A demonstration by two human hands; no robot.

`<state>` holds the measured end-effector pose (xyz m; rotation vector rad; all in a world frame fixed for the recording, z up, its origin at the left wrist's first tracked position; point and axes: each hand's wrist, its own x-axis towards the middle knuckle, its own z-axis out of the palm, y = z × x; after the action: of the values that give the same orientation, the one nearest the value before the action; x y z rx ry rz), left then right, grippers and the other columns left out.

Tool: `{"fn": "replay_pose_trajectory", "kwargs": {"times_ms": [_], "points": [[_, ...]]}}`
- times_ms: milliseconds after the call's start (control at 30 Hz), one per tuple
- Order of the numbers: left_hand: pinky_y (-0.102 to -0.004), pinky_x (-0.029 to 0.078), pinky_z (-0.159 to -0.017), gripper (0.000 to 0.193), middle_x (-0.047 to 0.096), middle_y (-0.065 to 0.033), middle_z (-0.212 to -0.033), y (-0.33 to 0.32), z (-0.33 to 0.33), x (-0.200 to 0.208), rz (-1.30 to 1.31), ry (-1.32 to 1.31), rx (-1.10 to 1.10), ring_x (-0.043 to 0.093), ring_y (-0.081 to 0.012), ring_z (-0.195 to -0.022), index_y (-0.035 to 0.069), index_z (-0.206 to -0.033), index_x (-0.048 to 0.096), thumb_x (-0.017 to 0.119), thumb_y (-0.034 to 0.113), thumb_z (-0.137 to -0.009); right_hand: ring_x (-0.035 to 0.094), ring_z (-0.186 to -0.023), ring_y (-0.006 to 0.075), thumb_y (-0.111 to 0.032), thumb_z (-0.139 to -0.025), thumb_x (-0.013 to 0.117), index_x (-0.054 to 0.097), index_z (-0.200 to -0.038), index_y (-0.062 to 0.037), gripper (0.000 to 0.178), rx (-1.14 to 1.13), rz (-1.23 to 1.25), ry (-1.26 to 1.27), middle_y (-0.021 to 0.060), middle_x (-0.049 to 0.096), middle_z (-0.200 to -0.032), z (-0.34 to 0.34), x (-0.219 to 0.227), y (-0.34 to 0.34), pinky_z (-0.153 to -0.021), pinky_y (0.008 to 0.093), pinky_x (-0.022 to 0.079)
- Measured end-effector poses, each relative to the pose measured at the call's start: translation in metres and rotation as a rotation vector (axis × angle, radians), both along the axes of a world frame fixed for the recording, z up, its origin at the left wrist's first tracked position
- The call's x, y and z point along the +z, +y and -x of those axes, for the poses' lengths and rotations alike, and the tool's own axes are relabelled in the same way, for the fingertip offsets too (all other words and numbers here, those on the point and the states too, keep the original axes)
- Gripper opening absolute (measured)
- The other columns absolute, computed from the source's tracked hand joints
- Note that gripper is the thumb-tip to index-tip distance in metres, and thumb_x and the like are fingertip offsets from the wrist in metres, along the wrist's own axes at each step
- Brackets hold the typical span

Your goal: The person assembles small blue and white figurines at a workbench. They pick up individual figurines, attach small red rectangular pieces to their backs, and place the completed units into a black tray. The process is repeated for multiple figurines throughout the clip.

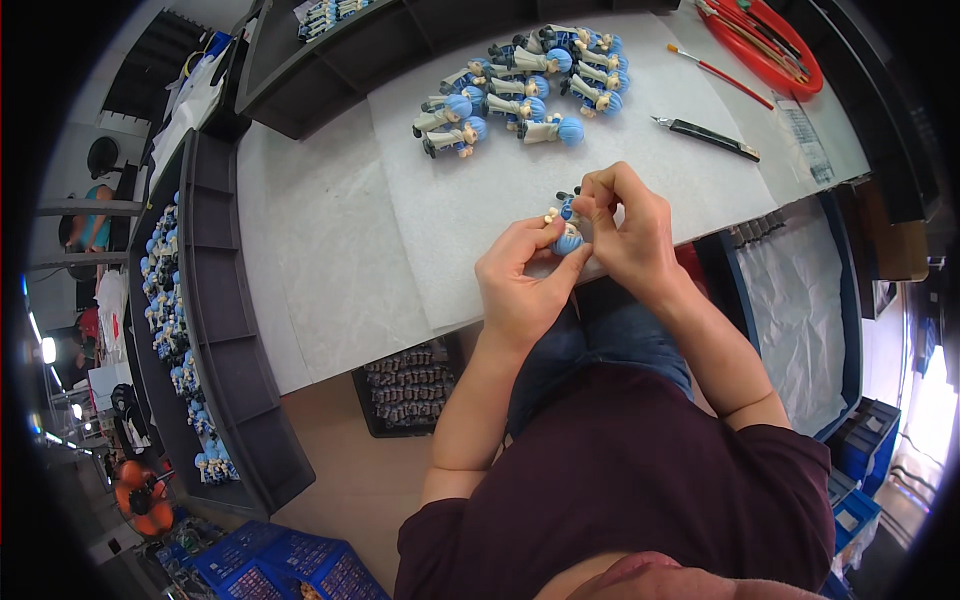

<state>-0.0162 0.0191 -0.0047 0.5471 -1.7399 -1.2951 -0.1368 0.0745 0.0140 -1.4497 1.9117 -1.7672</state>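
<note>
One blue-haired figurine [568,243], grasped in our left grip [524,275] near the desk [308,262] edge; our right grip [630,230] at its side, whether grasping we cannot tell; similar figurines [520,85] beyond

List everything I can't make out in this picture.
All in the head view:
Held figurine: its middle is partly covered by fingers of the left hand and right hand.
Figurines in the upper crate: cut off by the picture's top edge.
Dark tray: far end hidden under the tabletop; contents too small to identify.
Background person: too small and blurred.
</note>
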Motion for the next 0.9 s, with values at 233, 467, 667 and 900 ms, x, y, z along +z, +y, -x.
{"fn": "replay_pose_trajectory", "kwargs": {"times_ms": [233, 467, 667, 900], "points": [[-0.0227, 0.051, -0.064, 0.027, 0.062, -0.0126, -0.09, 0.001, 0.001, 0.0, -0.017, -0.005, -0.006, 0.061, -0.013, -0.075, -0.007, -0.09, 0.062, 0.073, -0.002, -0.066, 0.06, -0.063, 0.0227, 0.014, -0.072, 0.051, 0.044, -0.076, -0.0004, 0.017, -0.037, -0.04, 0.039, 0.0118, 0.052, -0.067, 0.005, 0.002, 0.0, -0.054, 0.0302, 0.047], [-0.0234, 0.052, -0.065, 0.025, 0.061, -0.0131, -0.092, 0.003, -0.001, -0.002, -0.058, 0.027, -0.009, 0.062, -0.0138, -0.076, -0.007, -0.089, 0.061, 0.072, -0.003, -0.066, 0.054, -0.057, 0.0176, 0.013, -0.072, 0.055, 0.044, -0.076, 0.0003, 0.017, 0.018, -0.007, 0.002, 0.0105, 0.052, -0.064, -0.005, 0.001, 0.0, -0.052, 0.0287, 0.045], [-0.0242, 0.053, -0.065, 0.025, 0.061, -0.0131, -0.092, 0.0, 0.0, 0.0, -0.05, 0.037, -0.022, 0.062, -0.0141, -0.077, -0.007, -0.089, 0.061, 0.072, -0.004, -0.066, 0.051, -0.055, 0.0148, 0.01, -0.071, 0.06, 0.044, -0.076, 0.0003, 0.019, -0.005, 0.026, -0.011, 0.0089, 0.051, -0.062, -0.007, 0.006, 0.002, -0.051, 0.0273, 0.043], [-0.0233, 0.052, -0.064, 0.026, 0.061, -0.013, -0.092, 0.002, -0.001, 0.001, -0.016, 0.006, -0.002, 0.062, -0.0137, -0.075, -0.007, -0.09, 0.061, 0.072, -0.003, -0.066, 0.05, -0.054, 0.0133, 0.01, -0.072, 0.06, 0.045, -0.076, -0.0001, 0.019, -0.031, 0.032, -0.038, 0.0075, 0.05, -0.06, 0.001, 0.002, -0.002, -0.051, 0.0259, 0.043]]}}
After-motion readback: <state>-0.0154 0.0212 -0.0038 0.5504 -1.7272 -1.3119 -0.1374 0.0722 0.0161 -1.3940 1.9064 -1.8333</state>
